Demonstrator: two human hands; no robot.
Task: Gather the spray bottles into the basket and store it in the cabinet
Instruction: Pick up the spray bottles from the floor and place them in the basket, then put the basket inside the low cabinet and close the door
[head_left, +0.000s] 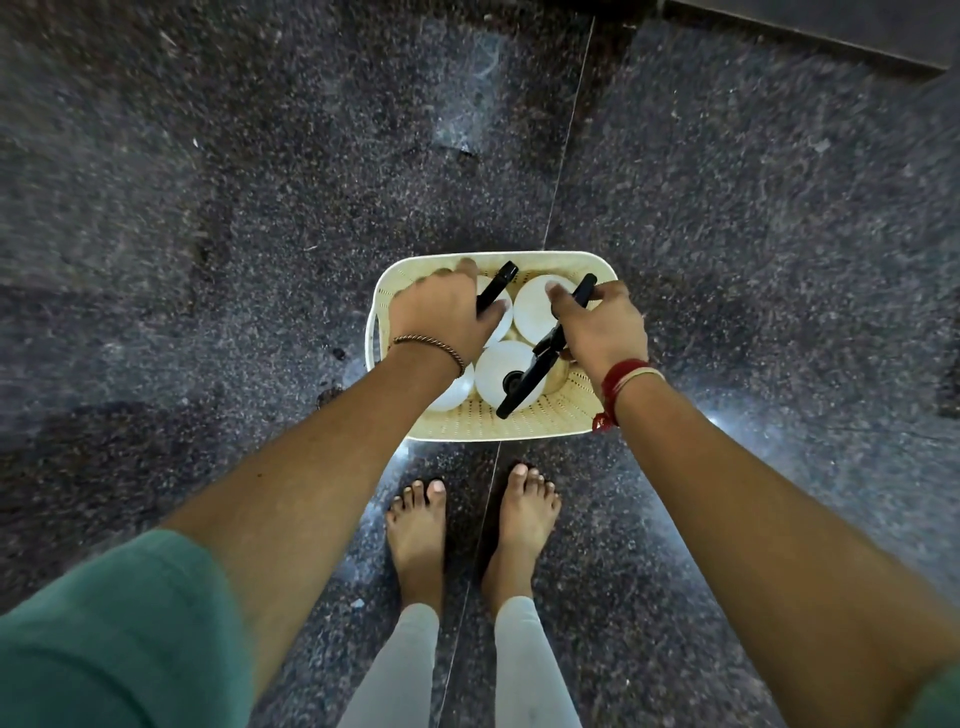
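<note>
Spray bottles fill the cream perforated basket (519, 423), which sits on the dark speckled stone floor (727, 208) just ahead of the person's bare feet (418, 535). Seen from above, the bottles show as round white shoulders with black trigger heads. One white bottle (506, 371) near the front of the basket has its black trigger (522, 389) lying across the top. Another bottle (540, 306) stands toward the far side, under the right hand.

The left hand (447, 317) reaches into the left part of the basket, its fingers curled down around a black trigger head (496, 288) whose end pokes out beyond the knuckles. A thin bracelet (431, 345) circles that wrist. The right hand (602, 325) is closed on another black trigger head (582, 293), thumb and fingers pinching it, with red thread (615, 387) tied at the wrist. A fourth bottle seems to sit beneath the left wrist, though the arm hides most of it.

A thin seam in the floor (566, 140) runs away from the basket. A green sleeve (114, 629) and pale leggings (530, 665) show at the bottom edge.
</note>
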